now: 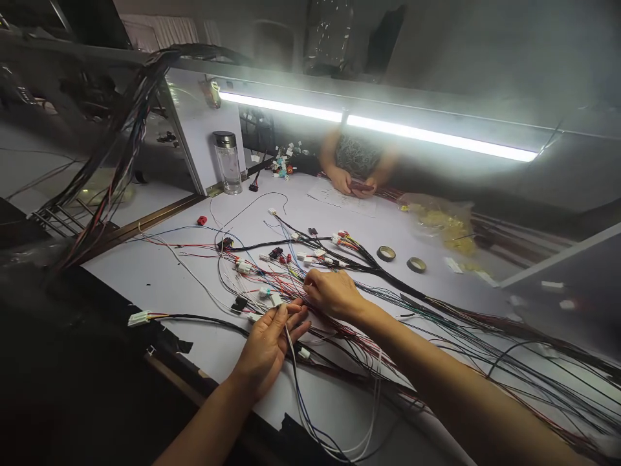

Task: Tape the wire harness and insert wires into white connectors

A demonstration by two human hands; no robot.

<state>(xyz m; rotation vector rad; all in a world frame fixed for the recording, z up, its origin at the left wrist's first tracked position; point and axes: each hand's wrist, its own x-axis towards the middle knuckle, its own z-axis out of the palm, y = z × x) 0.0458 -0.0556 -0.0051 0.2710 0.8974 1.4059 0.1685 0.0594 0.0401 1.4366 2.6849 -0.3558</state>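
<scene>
My left hand (pixel 269 340) pinches a small white connector (pixel 276 299) between thumb and forefinger, its other fingers loosely spread. White and dark blue wires (pixel 294 369) hang from that connector and loop down toward the front edge. Just right of it, my right hand (pixel 334 292) is closed with bent fingers over the bundle of red and dark wires; its fingertips are turned away, so what they grip is hidden. Around both hands lie more plugs, among them a white and blue connector (pixel 264 293) and a black connector (pixel 239 304).
A black-sleeved harness (pixel 398 283) crosses the white table (pixel 179 369). Two tape rolls, one a dark tape roll (pixel 386 253), lie beyond it. A glass bottle (pixel 228 163) stands back left near a bright lamp (pixel 436 139). Across the table, another person's hands (pixel 347 182) hold a phone.
</scene>
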